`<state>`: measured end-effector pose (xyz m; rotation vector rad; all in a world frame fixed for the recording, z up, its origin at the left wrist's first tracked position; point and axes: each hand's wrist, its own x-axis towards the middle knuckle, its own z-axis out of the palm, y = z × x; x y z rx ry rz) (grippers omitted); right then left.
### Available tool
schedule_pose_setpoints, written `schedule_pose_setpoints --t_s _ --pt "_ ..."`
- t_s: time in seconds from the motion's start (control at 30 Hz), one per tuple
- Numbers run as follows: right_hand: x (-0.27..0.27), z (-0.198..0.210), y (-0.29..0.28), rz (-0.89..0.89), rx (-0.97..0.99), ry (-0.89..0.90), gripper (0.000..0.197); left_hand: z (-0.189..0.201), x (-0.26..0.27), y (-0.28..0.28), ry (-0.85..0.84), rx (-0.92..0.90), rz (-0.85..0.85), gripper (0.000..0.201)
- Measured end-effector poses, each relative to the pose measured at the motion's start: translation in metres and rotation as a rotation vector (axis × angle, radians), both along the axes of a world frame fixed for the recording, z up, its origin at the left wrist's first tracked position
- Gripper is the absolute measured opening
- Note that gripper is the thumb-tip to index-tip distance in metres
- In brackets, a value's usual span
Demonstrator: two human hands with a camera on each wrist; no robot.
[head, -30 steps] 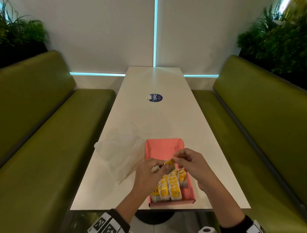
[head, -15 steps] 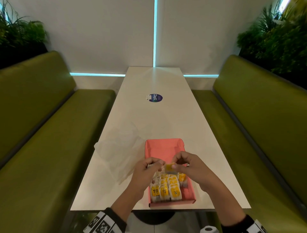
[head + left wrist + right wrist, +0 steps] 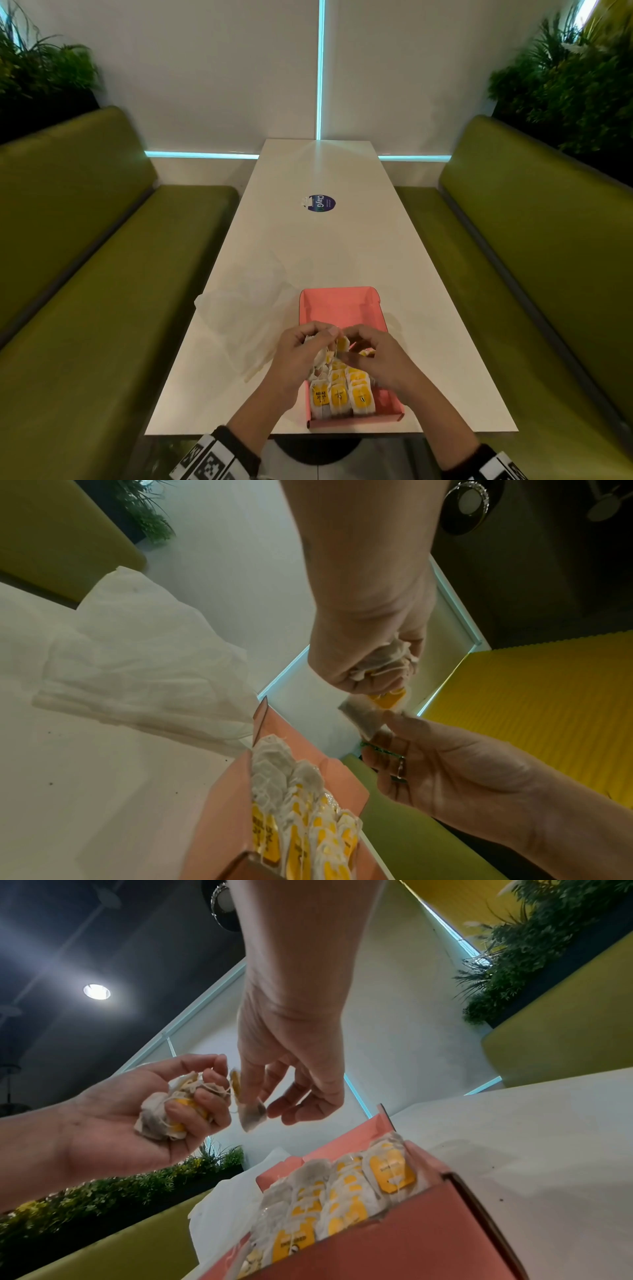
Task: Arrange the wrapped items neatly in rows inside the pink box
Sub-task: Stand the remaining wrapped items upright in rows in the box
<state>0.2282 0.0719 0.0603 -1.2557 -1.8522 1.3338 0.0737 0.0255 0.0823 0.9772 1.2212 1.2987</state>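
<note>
The pink box lies open near the table's front edge, with rows of white-and-yellow tea bags standing in its near half; its far half is bare. Above the rows, my left hand grips a crumpled bunch of tea bags in its curled fingers. My right hand is right beside it. Its thumb and fingertips pinch one tea bag, which hangs between the two hands, its string still running into the bunch. The same single tea bag shows in the left wrist view, above the box wall.
A crumpled white bag lies on the white table, touching the box's left side. A round blue sticker sits farther up the table. Green benches flank both sides; plants stand behind them.
The two hands have drawn closer together over the box. The single tea bag has turned from lying flat between them to hanging upright from my right fingers.
</note>
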Motion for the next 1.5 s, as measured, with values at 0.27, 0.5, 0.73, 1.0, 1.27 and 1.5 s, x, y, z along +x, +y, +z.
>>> schedule_pose_setpoints --t_s 0.27,0.5,0.73,1.0,1.27,1.5 --pt "0.002 0.0 -0.001 -0.05 -0.053 0.084 0.009 0.001 -0.003 0.001 0.001 -0.043 0.008 0.017" --pt "0.01 0.015 -0.005 -0.002 -0.101 0.241 0.013 -0.003 -0.013 0.006 0.163 -0.206 0.091 0.015" --pt "0.005 0.018 -0.006 -0.005 -0.188 0.301 0.016 -0.001 -0.006 0.002 0.25 -0.274 -0.039 0.018" --pt "0.003 0.019 -0.009 -0.026 -0.179 0.256 0.008 0.003 -0.007 0.001 0.244 -0.237 -0.02 0.023" --pt "0.006 0.02 -0.007 0.009 -0.11 0.154 0.006 0.006 -0.009 0.003 0.203 -0.208 0.063 0.019" --pt "0.006 0.027 -0.012 0.006 -0.214 0.379 0.017 0.005 -0.005 0.001 0.283 -0.284 -0.128 0.022"
